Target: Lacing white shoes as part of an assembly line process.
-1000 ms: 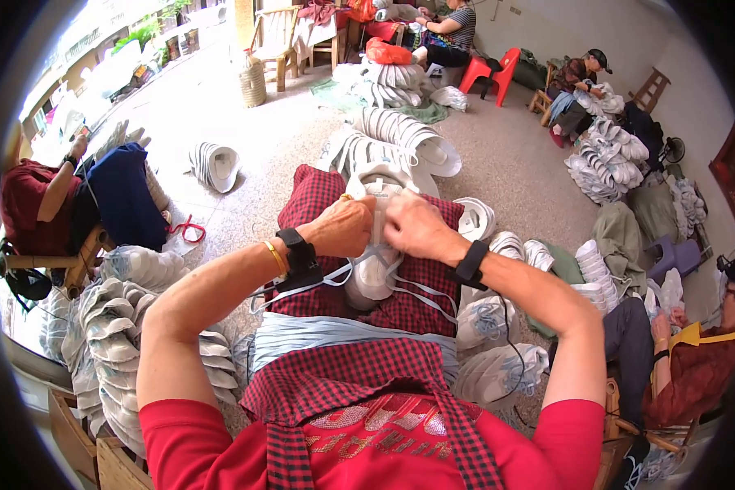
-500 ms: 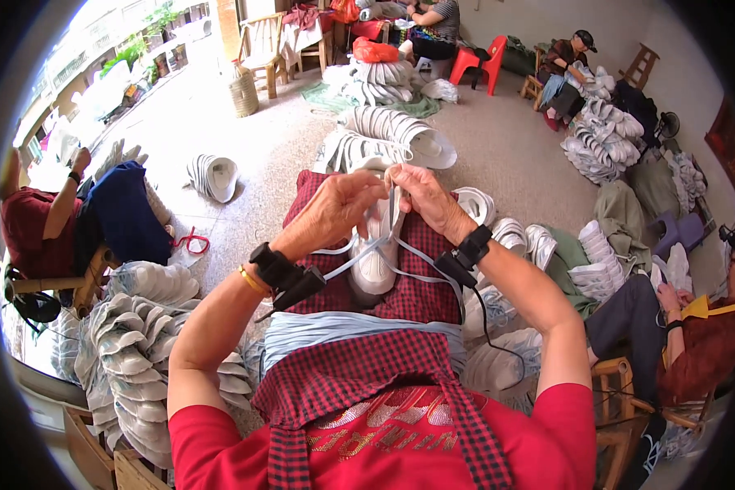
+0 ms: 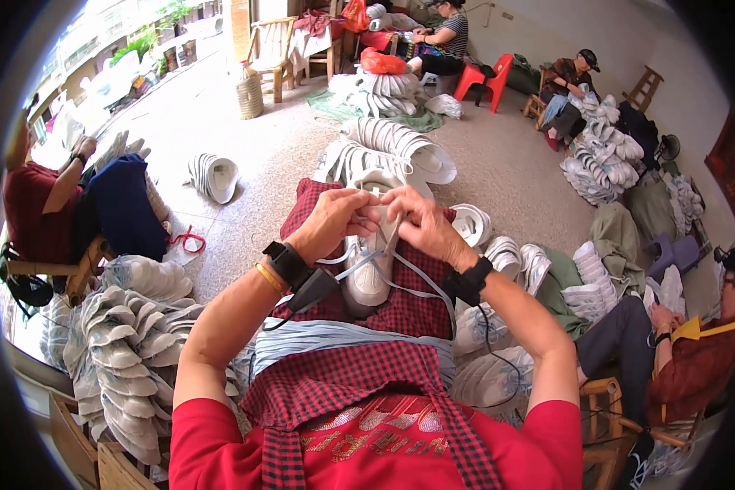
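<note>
A white shoe upper lies across my lap, toe toward me, on a red-and-black checked apron. A pale blue-grey lace crosses over its front, with loose strands running to both sides. My right hand is closed at the shoe's opening, pinching a strand of the lace. My left hand is closed beside it, thumb and fingertips together at the shoe's edge; what they grip is too small to make out. A bundle of pale blue laces lies across my waist.
Nested white shoe uppers lie just ahead of my knees. More piles stand at my left, with others at right. Co-workers sit around the room. A red plastic chair stands at the back.
Both hands have come down a little and opened a small gap between them. The right one has bent its fingers round the lace strand. The view has shifted slightly.
</note>
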`<move>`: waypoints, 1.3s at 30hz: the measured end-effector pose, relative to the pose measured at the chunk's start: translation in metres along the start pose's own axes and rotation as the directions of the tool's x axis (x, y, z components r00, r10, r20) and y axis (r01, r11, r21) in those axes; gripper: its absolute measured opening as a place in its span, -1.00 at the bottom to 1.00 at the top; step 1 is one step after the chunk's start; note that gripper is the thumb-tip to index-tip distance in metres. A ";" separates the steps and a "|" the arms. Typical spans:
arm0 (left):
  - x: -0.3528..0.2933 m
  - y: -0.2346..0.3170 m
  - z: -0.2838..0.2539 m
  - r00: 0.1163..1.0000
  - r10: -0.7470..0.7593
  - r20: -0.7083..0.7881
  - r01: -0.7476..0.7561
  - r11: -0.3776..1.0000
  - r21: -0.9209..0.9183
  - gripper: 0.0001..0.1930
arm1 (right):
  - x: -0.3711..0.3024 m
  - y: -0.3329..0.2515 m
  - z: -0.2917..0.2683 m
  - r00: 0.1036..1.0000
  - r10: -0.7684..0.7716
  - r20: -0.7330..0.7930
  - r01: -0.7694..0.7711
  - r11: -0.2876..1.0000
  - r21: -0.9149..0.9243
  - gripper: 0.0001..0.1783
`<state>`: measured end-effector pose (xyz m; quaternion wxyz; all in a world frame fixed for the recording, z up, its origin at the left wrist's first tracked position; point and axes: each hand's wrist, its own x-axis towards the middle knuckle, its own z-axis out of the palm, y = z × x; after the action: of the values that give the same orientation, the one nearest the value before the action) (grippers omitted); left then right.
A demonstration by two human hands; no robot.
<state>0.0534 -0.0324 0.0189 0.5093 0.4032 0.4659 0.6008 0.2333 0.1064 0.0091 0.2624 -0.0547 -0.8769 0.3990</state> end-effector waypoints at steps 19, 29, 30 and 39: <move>-0.181 -0.008 -0.405 0.346 0.203 -0.916 -0.238 0.963 0.124 -0.67 | -0.101 0.100 -0.186 0.680 0.411 -0.608 -0.451 0.887 0.095 -0.61; -0.099 0.027 -0.240 0.676 0.443 -0.588 -0.027 0.813 0.581 -0.53 | -0.140 0.169 -0.170 0.805 0.258 -0.535 -0.587 0.478 -0.653 -0.61; -0.086 0.018 -0.194 0.755 0.453 -0.474 -0.082 0.783 0.617 -0.59 | -0.115 0.145 -0.136 0.843 0.145 -0.518 -0.483 0.629 -0.609 -0.57; -0.059 -0.014 -0.008 0.928 0.130 0.348 -0.324 -0.179 0.929 -0.77 | -0.036 -0.007 -0.005 0.980 -0.181 0.077 0.178 0.653 -0.736 -0.74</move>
<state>0.0578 -0.0913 0.0031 -0.0534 0.7592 0.6410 0.0993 0.2676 0.0941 0.0013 0.2574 -0.0701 -0.9636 -0.0183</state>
